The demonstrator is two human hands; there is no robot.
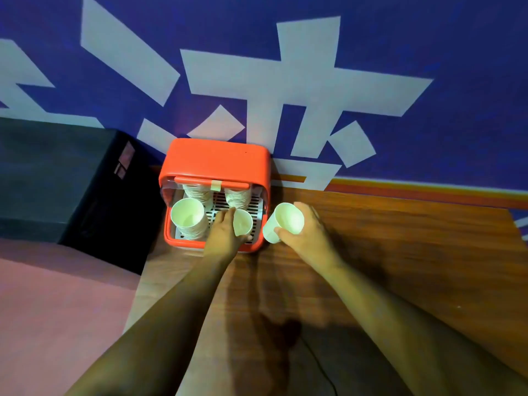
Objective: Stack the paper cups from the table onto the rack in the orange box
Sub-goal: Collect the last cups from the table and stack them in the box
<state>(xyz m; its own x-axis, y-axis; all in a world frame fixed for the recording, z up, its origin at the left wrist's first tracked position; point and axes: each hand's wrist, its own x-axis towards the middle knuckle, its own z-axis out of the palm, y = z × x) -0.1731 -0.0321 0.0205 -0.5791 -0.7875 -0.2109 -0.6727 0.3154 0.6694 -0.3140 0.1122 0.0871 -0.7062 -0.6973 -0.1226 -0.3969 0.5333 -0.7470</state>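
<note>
With left hand fingers clamped on one paper cup over the rack, right hand fingers on another cup: may crush walls or topple centre-left stack.

Only 1 view exists, from a wide-angle camera on the person's head. It looks steeply down and forward, close over the brown wood-grain table, with the rounded orange plastic box near centre and the blue wall with white shapes across the top.
</note>
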